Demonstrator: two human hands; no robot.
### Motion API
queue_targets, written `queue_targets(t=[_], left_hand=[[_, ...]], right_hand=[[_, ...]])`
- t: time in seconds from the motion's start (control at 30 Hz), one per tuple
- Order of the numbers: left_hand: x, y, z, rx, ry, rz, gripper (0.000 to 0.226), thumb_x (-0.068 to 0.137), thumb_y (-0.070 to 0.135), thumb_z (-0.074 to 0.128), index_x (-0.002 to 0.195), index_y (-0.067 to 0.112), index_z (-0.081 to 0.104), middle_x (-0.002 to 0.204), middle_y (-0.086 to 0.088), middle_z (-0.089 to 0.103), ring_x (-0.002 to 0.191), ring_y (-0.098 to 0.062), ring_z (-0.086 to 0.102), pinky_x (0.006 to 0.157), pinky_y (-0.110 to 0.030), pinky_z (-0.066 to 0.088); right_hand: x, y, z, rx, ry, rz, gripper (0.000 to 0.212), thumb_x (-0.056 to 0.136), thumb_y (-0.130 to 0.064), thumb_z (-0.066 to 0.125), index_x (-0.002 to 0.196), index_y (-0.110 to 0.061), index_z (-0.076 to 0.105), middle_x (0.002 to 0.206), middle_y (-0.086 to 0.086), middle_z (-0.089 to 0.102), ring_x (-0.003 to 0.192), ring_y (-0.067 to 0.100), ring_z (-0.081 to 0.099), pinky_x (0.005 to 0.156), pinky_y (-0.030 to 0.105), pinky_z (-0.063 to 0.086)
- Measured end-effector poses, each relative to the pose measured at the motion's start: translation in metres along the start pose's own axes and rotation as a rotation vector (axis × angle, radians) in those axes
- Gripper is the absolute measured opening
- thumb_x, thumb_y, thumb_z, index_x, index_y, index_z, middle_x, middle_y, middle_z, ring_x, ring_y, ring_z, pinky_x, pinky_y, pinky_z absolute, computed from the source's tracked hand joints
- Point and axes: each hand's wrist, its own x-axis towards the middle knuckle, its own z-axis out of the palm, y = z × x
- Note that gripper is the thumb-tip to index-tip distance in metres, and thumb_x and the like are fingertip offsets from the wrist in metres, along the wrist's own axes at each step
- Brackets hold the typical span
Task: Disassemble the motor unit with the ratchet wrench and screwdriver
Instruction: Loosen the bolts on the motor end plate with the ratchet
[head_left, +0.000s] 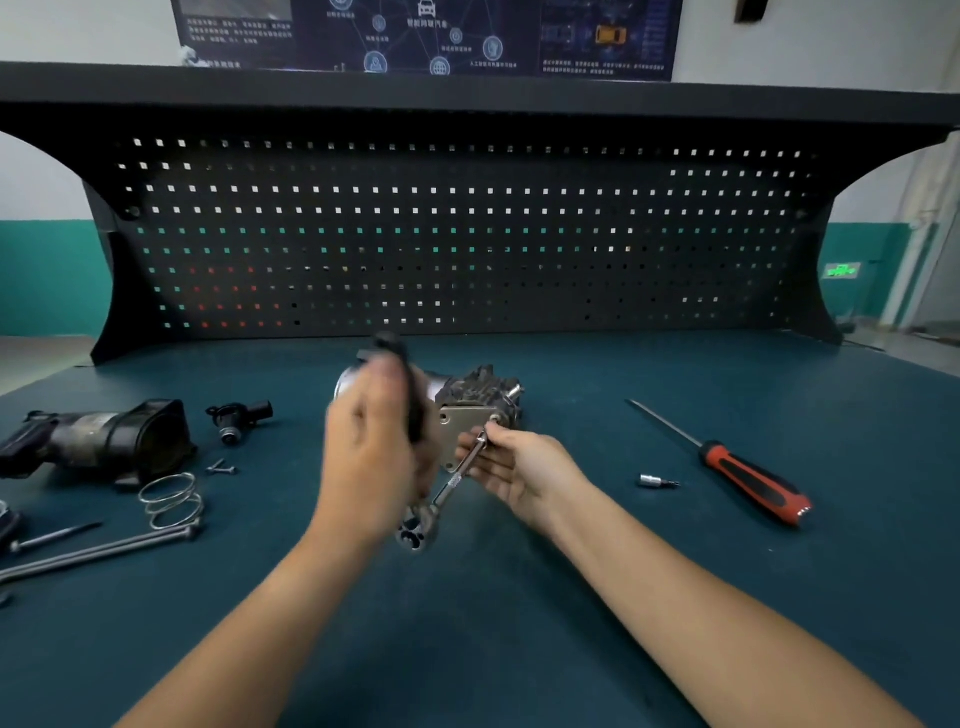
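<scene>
The motor unit (470, 402), a silver cylinder joined to a dark gear housing with a flat metal plate, lies at the middle of the green bench. The ratchet wrench (418, 527) has its head near me, and its extension bar runs up to a bolt on the plate. My left hand (371, 457), motion-blurred, grips the wrench's black handle in front of the cylinder. My right hand (519, 467) pinches the extension bar close to the bolt. The red and black screwdriver (748, 480) lies on the bench to the right, apart from both hands.
A small bit socket (657, 481) lies left of the screwdriver. At the left lie a dark motor housing (104, 441), a small black part (239, 415), a coil spring (171, 499), a loose screw (223, 467) and long bolts (104, 551). A black pegboard (467, 234) backs the bench.
</scene>
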Motion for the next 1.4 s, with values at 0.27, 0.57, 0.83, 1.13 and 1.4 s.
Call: queue_targets(t=[0.27,0.57,0.83,1.13,1.4], left_hand=[[-0.037,-0.016,0.025,0.875,-0.939,0.291,0.047,0.081,0.057,0.051,0.085,0.011,0.056,0.080,-0.011,0.064,0.073,-0.024,0.056,0.060,-0.034,0.041],[-0.013,-0.002,0.016,-0.053,0.033,0.005,0.041,0.080,0.049,0.043,0.061,0.013,0.042,0.038,0.005,0.038,0.034,-0.001,0.030,0.036,-0.013,0.027],[-0.032,-0.013,0.019,0.837,-0.975,0.300,0.048,0.083,0.052,0.047,0.089,0.007,0.063,0.076,-0.006,0.065,0.069,-0.017,0.057,0.062,-0.030,0.043],[-0.004,0.003,0.010,-0.082,-0.023,-0.103,0.045,0.081,0.051,0.035,0.047,0.024,0.046,0.033,0.003,0.031,0.029,-0.004,0.025,0.035,-0.014,0.022],[-0.034,-0.018,0.026,0.745,-0.805,0.397,0.047,0.081,0.051,0.039,0.086,0.011,0.063,0.070,-0.004,0.062,0.065,-0.019,0.056,0.056,-0.026,0.035]], right_hand=[[-0.005,0.000,-0.003,-0.037,-0.013,0.020,0.016,0.094,-0.016,0.053,0.080,-0.010,0.056,0.054,-0.003,0.067,0.048,0.005,0.064,0.050,0.016,0.048],[-0.005,0.000,-0.002,0.069,-0.117,0.048,0.022,0.097,-0.007,0.042,0.081,-0.005,0.058,0.057,0.001,0.068,0.051,0.009,0.066,0.046,0.016,0.050],[-0.003,0.001,0.001,-0.045,-0.086,0.035,0.018,0.093,-0.012,0.053,0.077,-0.008,0.060,0.056,-0.002,0.067,0.048,0.005,0.064,0.052,0.015,0.050],[0.000,-0.001,-0.007,0.083,-0.127,0.049,0.026,0.098,-0.007,0.039,0.079,-0.005,0.057,0.054,0.002,0.067,0.047,0.009,0.064,0.048,0.017,0.053],[0.005,0.003,-0.007,0.012,-0.078,0.039,0.013,0.091,-0.015,0.056,0.080,-0.007,0.059,0.062,0.003,0.070,0.055,0.011,0.067,0.053,0.017,0.053]])
